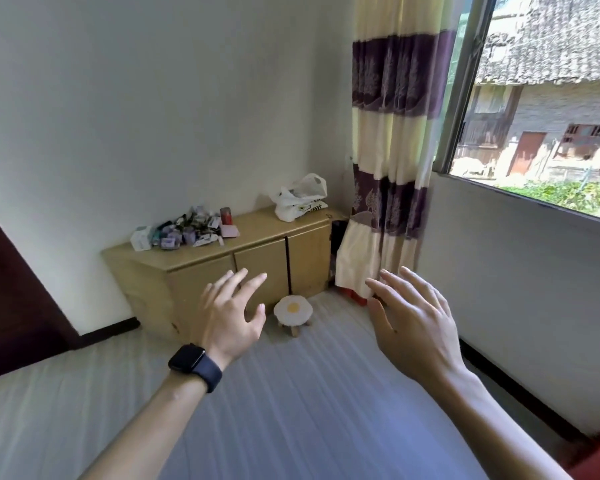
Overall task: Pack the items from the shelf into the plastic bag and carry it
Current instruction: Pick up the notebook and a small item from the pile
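A low wooden cabinet (pixel 257 258) stands against the far wall. On its top left lies a heap of several small packets and boxes (pixel 187 228), with a red can (pixel 226 214) behind. A white plastic bag (pixel 300 199) sits on the cabinet's right end, mouth up. My left hand (pixel 231 317), with a dark watch on the wrist, and my right hand (pixel 413 323) are both raised in front of me with fingers spread, holding nothing, well short of the cabinet.
A small egg-shaped stool (pixel 293 311) stands on the floor in front of the cabinet. A striped curtain (pixel 388 150) hangs at the right of the cabinet beside a window (pixel 541 98). A dark door (pixel 11 306) is at the left.
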`<state>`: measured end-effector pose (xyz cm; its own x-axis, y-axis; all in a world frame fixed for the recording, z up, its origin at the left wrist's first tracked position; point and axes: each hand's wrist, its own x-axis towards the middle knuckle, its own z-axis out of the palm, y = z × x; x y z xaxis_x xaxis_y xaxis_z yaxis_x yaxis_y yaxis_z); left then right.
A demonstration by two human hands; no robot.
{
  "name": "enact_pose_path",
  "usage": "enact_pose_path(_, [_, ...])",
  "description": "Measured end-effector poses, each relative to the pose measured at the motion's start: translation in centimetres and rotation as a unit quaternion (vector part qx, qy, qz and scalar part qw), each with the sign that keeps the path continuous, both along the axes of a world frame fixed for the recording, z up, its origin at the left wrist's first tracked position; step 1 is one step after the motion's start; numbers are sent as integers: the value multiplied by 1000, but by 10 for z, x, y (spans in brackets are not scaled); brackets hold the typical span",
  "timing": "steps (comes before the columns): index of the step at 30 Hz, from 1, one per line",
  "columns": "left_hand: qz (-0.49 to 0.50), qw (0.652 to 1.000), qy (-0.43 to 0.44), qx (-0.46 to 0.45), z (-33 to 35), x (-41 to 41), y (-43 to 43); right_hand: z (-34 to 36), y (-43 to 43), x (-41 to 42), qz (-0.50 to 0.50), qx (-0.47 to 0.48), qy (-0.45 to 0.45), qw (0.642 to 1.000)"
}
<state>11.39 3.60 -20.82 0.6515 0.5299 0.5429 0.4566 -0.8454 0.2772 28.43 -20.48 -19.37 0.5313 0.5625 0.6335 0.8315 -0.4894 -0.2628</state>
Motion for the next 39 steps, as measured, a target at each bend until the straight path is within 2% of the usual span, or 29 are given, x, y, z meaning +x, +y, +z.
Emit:
enact_pose_path(4, [21,998,50,-20,-29,41,52,-20,57,42,18,-20,5,1000])
enact_pose_path(13, [43,995,65,-60,-51,159,218,-28,239,156,51,-48,16,997])
enact_pose_path(27, [107,975,190,-38,-84,287,426,-85,484,322,112,-80,72,988])
enact_pose_path(34, [195,959,186,-92,-89,346,526,-103,625,411,187,-113,99,971])
enact_pose_path(39, [241,938,196,-153,-115,368,591,-121,715,448,230,-158,126,952])
